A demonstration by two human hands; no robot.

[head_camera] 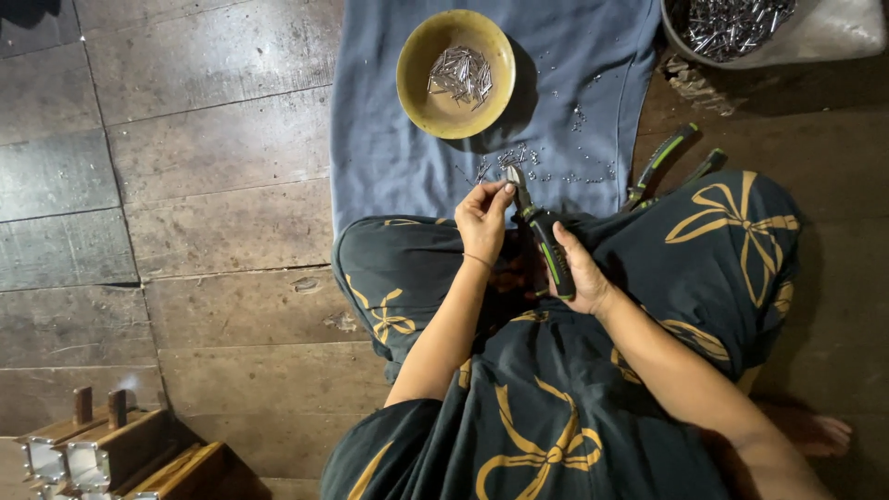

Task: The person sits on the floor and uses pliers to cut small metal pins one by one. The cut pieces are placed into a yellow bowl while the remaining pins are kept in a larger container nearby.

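My right hand (pixel 579 270) grips the black and green handles of a pair of pliers (pixel 540 231), whose jaws point up toward the blue cloth (pixel 389 139). My left hand (pixel 483 218) pinches a small metal piece at the plier jaws. A yellow bowl (pixel 414 88) holding several short metal pins sits on the cloth just beyond. Loose pins and tiny metal bits (pixel 546 167) lie scattered on the cloth near the jaws. I sit cross-legged in dark fabric with gold bow prints.
A second pair of green-handled pliers (pixel 662 165) lies on the floor to the right. A grey container (pixel 833 37) full of metal pins sits top right. Wooden blocks with metal fittings (pixel 102 454) stand at bottom left on the plank floor.
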